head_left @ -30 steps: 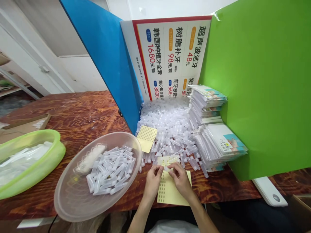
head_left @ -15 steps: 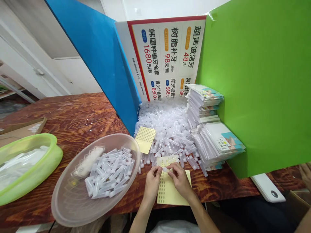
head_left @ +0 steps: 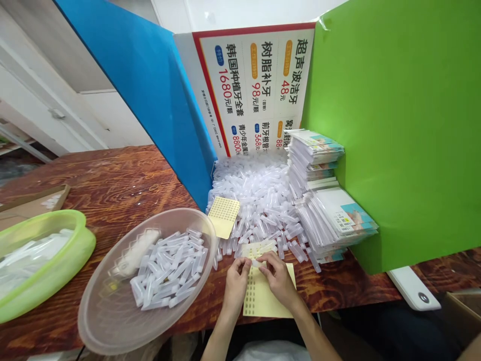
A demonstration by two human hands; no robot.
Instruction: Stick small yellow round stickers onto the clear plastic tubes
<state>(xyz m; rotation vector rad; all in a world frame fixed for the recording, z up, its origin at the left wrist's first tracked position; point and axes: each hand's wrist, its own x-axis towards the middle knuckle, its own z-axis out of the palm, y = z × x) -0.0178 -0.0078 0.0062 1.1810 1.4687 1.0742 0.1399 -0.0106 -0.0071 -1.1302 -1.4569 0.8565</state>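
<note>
Over a yellow sticker sheet (head_left: 272, 296) with rows of small oval labels, my two hands meet fingertip to fingertip. My left hand (head_left: 237, 276) is closed in a pinch on one end of a small translucent plastic tube (head_left: 256, 263). The fingers of my right hand (head_left: 276, 276) pinch the tube's other end, hiding part of it. Just beyond the fingertips, a heap of similar capped tubes (head_left: 259, 190) spreads over the table. A second sticker sheet (head_left: 224, 215) lies at the heap's left edge.
To the left stands a translucent basin (head_left: 101, 311) with several tubes inside, and past it a green basin (head_left: 71, 250). Stacked printed cards (head_left: 319, 220) lean at right. Blue (head_left: 150, 75) and green (head_left: 394, 125) panels flank the heap. A white device (head_left: 413, 288) sits at the table's right edge.
The camera view has shifted slightly. Both hands keep almost the same pinch on the tube above the sheet.
</note>
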